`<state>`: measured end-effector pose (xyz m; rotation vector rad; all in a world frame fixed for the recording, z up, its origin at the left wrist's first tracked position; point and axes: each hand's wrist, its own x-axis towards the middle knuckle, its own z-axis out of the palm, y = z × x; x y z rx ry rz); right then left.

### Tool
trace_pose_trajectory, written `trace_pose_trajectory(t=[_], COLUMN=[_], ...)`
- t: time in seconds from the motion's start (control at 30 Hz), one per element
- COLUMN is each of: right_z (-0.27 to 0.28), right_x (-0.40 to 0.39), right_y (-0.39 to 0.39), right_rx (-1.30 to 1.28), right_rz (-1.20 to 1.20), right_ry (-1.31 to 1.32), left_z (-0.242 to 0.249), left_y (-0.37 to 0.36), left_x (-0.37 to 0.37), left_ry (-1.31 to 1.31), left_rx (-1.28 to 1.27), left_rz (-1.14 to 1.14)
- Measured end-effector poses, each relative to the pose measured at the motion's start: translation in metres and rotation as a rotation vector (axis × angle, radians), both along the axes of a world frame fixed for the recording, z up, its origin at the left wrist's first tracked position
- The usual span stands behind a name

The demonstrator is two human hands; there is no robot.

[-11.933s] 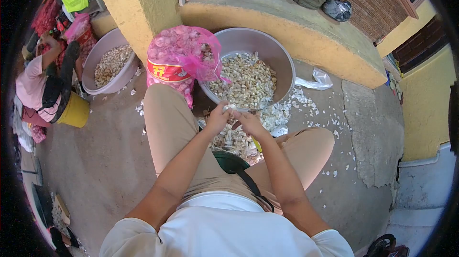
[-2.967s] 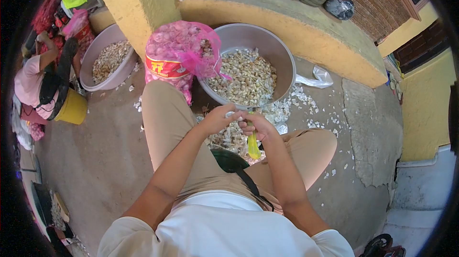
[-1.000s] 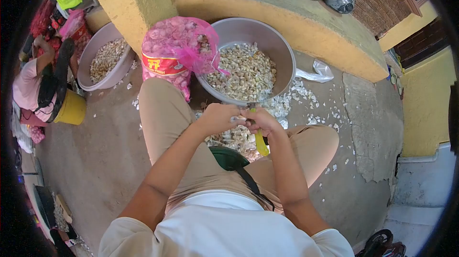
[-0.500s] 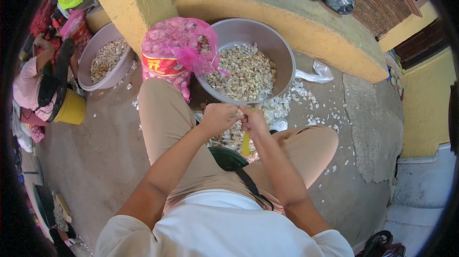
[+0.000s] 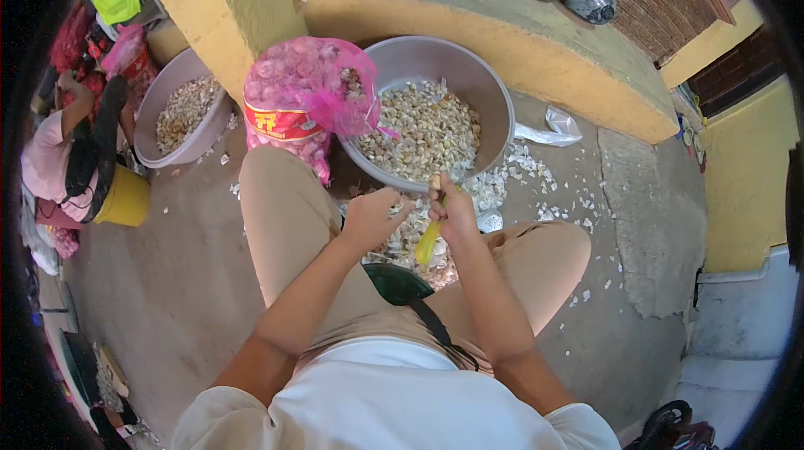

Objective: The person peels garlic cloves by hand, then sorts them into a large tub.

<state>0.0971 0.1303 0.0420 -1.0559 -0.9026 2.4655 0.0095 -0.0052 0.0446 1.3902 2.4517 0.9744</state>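
Note:
My right hand is closed round a tool with a yellow-green handle, and a small pale clove shows at its fingertips. Left of it, a short gap apart, my left hand has its fingers curled together; whatever they may hold is too small to make out. Both hands are between my knees, just this side of a large grey basin holding many peeled cloves. Skins and cloves lie below the hands. A pink mesh bag of garlic leans at the basin's left.
A second basin with cloves stands at the left, near a person seated by a yellow bucket. A clear plastic bag lies on the floor among scattered skins. Behind the basin runs a yellow ledge.
My hands have moved apart; the left went slightly left and down. The right hand has turned, so the clove shows at its fingertips and the yellow-green handle slants.

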Motion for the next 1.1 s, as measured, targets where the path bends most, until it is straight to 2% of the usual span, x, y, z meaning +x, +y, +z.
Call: trace_pose_trajectory(t=[0.1,0.2,0.27,0.37,0.4,0.5,0.57,0.6,0.7,0.8,0.9,0.97,1.1], right_z=[0.0,-0.008,-0.014,-0.012,-0.011,-0.031,-0.028,-0.02,-0.006,-0.003,0.002,-0.014,-0.004], right_x=[-0.001,0.005,0.006,0.004,0.003,-0.005,-0.005,-0.007,-0.004,-0.005,-0.003,-0.002,0.002], right_y=[0.002,0.013,0.021,0.029,0.032,0.042,0.04,0.036,0.015,-0.011,-0.025,-0.018,-0.013], right_rx=[0.018,0.068,0.334,0.776,0.931,0.659,0.764,0.816,0.793,1.127,1.337,1.284,1.158], right_rz=[0.128,0.302,0.471,0.701,0.772,0.323,0.239,0.197,0.458,0.577,0.606,0.566,0.533], right_ry=[0.035,-0.096,-0.324,-0.519,-0.558,-0.397,-0.433,-0.448,-0.319,-0.1,-0.228,-0.192,-0.183], left_z=[-0.019,-0.021,-0.02,-0.03,-0.039,-0.046,-0.03,-0.03,-0.034,-0.037,-0.041,-0.036,-0.045], left_y=[0.002,0.005,0.007,0.004,0.005,0.008,0.006,0.006,0.008,0.008,0.01,0.009,0.013], left_x=[-0.003,-0.007,-0.009,-0.011,-0.012,-0.017,-0.019,-0.021,-0.022,-0.019,-0.016,-0.013,-0.014], left_ry=[-0.113,-0.282,-0.427,-0.355,-0.536,-1.048,-1.349,-1.405,-1.555,-1.644,-1.729,-1.82,-1.772], left_rx=[-0.193,-0.421,-0.517,-0.552,-0.477,-0.249,-0.102,-0.04,0.126,0.238,0.305,0.315,0.311], left_rz=[-0.004,-0.064,-0.029,-0.055,-0.063,-0.051,0.004,0.026,0.076,0.105,0.125,0.132,0.032])
